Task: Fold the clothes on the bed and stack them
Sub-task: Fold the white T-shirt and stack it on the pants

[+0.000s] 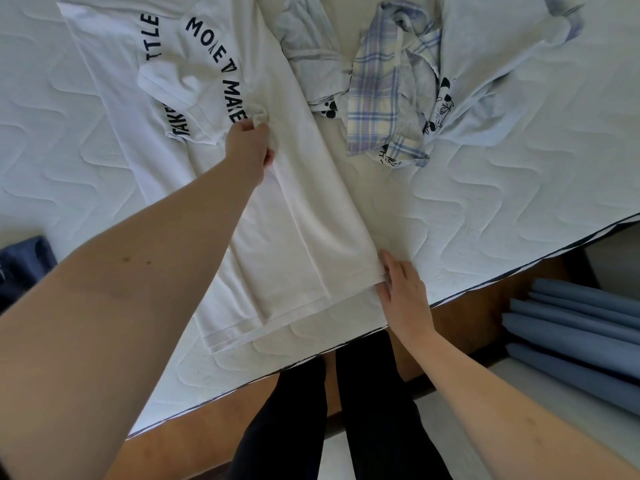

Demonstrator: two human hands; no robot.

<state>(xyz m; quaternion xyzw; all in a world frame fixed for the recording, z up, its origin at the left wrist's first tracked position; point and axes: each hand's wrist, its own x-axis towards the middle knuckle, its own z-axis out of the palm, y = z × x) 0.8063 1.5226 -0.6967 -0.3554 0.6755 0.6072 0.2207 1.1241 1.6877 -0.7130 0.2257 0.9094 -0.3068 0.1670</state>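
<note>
A white quilted mattress bed (502,174) carries everything; a white cotton T-shirt with black curved lettering (294,209) lies spread across its middle, its right side folded inward lengthwise; beyond it, to the right, a crumpled heap of pale blue and lilac-checked clothes (391,81) lies unfolded; the left hand (249,147) pinches a bunched fold of the T-shirt beside the lettering; the right hand (403,294) grips its hem corner near the bed's edge.
</note>
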